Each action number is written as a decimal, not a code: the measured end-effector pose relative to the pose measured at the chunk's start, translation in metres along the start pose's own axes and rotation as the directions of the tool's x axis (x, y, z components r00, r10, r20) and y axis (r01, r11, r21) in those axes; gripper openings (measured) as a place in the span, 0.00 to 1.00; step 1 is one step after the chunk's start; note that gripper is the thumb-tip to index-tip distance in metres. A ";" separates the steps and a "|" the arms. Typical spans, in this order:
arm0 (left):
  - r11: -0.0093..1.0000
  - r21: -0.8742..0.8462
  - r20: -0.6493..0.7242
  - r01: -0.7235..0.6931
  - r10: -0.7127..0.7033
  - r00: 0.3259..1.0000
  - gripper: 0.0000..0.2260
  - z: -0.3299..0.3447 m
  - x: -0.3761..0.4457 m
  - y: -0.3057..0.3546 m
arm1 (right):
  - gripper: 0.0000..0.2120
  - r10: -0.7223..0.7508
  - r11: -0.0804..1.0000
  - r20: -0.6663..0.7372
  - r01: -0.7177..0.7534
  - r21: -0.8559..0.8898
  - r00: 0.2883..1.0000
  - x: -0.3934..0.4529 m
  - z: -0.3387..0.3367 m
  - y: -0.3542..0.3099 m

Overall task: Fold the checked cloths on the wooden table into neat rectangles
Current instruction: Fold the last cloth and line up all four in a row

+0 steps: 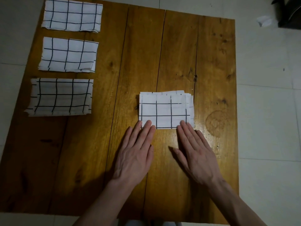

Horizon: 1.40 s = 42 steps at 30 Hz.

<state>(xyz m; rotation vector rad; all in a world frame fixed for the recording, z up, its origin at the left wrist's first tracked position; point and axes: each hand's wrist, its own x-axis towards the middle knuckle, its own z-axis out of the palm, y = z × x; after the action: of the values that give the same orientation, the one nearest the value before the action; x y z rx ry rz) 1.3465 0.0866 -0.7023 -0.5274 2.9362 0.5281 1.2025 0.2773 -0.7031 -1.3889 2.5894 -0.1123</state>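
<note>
- Wooden table [179, 54] of four broad planks carries four folded checked cloths; it stands on a pale tiled floor [268, 111].
- Centre cloth [165, 110], white with a dark grid, lies near the middle of the table as a rectangle; its layers are slightly offset, with extra edges showing along the far side and the right side.
- Left hand [135, 154] lies flat with straight fingers held together, the fingertips [147, 123] resting on the cloth's near left corner.
- Right hand [197, 152] is likewise flat and extended, thumb spread out to the side, fingertips on the cloth's near right corner; neither hand grips anything.
- Three more cloths sit in a column along the table's left edge, well apart from the hands: far cloth [72, 15], middle cloth [68, 54], and near cloth [60, 97], whose grid looks tighter and whose left edge is ragged.
- Far cloth's top edge is cut off by the frame.
- Dark object [289, 12] and a small white scrap [264, 21] on the floor at upper right are too dim to identify.
</note>
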 end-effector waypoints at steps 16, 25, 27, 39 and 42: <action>1.000 -0.010 -0.010 0.023 -0.023 1.000 0.27 0.000 0.001 0.006 | 0.30 0.119 0.990 -0.078 -0.112 0.088 0.990 -0.001 -0.001 -0.013; 0.998 0.026 -0.018 -0.063 0.064 0.998 0.26 -0.006 0.004 -0.007 | 0.27 0.055 0.982 -0.149 -0.027 0.185 0.987 0.076 -0.040 -0.001; 0.993 0.035 -0.015 -0.115 0.116 0.993 0.25 -0.011 0.007 -0.015 | 0.31 0.060 0.984 -0.076 -0.046 0.174 0.995 0.099 -0.049 -0.002; 0.988 -0.149 -0.152 -0.033 0.011 0.988 0.14 -0.027 0.027 -0.015 | 0.25 0.409 0.865 0.218 -0.452 0.216 0.886 0.110 -0.055 -0.025; 0.973 -0.111 -0.185 0.203 -0.221 0.957 0.17 -0.027 0.026 0.003 | 0.20 0.420 0.871 0.173 -0.449 0.197 0.891 0.101 -0.054 -0.035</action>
<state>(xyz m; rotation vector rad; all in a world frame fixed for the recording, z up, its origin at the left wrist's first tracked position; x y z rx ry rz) 1.3200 0.0713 -0.6805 -0.9456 2.9944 0.6170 1.1657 0.1725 -0.6588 -0.6851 2.6093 -0.2410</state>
